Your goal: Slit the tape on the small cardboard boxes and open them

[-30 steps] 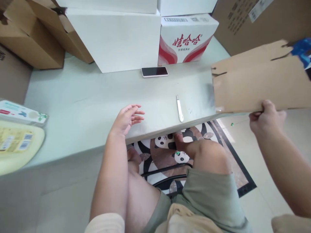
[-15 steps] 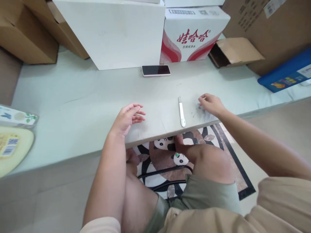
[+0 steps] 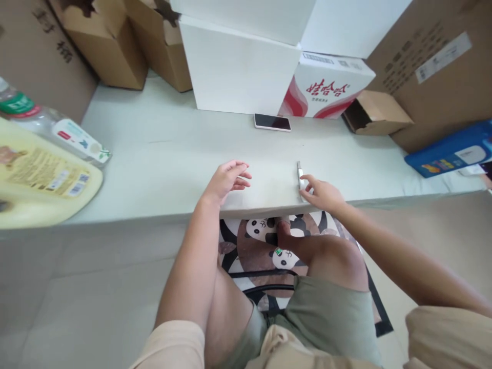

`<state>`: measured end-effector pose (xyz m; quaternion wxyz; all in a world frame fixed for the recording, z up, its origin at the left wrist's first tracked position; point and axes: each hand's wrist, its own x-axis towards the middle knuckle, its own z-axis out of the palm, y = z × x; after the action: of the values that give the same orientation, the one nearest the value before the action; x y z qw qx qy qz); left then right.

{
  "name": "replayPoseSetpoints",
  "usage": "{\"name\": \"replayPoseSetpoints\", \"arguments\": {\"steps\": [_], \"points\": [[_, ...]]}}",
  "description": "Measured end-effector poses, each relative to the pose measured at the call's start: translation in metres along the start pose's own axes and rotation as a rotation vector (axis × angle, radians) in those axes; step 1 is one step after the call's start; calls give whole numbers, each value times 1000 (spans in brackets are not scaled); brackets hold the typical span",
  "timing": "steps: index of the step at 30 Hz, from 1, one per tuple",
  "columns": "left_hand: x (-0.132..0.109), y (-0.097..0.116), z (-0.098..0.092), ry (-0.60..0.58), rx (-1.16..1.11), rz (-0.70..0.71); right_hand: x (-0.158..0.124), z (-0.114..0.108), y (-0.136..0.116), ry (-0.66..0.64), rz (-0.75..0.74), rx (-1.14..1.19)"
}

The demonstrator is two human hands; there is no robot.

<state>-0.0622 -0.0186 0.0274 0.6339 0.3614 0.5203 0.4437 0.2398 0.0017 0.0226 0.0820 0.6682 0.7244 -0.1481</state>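
A slim white utility knife (image 3: 300, 171) lies on the pale green tabletop (image 3: 161, 169) near its front edge, tip pointing away from me. Over its lower part is my right hand (image 3: 321, 193), thumb and index finger apart at the handle; whether they touch it is hard to tell. To the left, my left hand (image 3: 229, 180) hovers at the table's edge with loosely spread fingers and holds nothing. Beyond both hands a phone (image 3: 272, 122) lies face up by the white boxes.
White boxes (image 3: 238, 66) and a red-and-white carton (image 3: 323, 87) stand at the back. A small open cardboard box (image 3: 380, 113) and a blue bottle (image 3: 449, 151) are on the right. A yellow bottle (image 3: 46, 179) and a clear bottle (image 3: 75, 136) sit at left.
My right hand has moved left, onto the utility knife's handle. The view has turned left, showing more of the bottles. My left hand keeps the same loose pose.
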Motion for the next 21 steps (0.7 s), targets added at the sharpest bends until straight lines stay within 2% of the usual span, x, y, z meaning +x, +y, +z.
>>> {"name": "replayPoseSetpoints", "arguments": {"steps": [5,8,11,13,16,21], "points": [[-6,9,-6,-16,-14,9,15,-2,-17,-30,58,-31],[-7,11,-9,-33,-47,21,28,-8,-32,-49,16,2],[-7,12,-14,-39,-90,23,44,-14,-58,-101,-52,107],[-8,12,-19,-27,-120,18,57,-16,-81,-118,-104,202],[-10,11,-29,9,-183,22,80,-20,-125,-73,-178,319],[-9,10,-45,69,-324,47,134,-42,-228,43,-312,425]]}}
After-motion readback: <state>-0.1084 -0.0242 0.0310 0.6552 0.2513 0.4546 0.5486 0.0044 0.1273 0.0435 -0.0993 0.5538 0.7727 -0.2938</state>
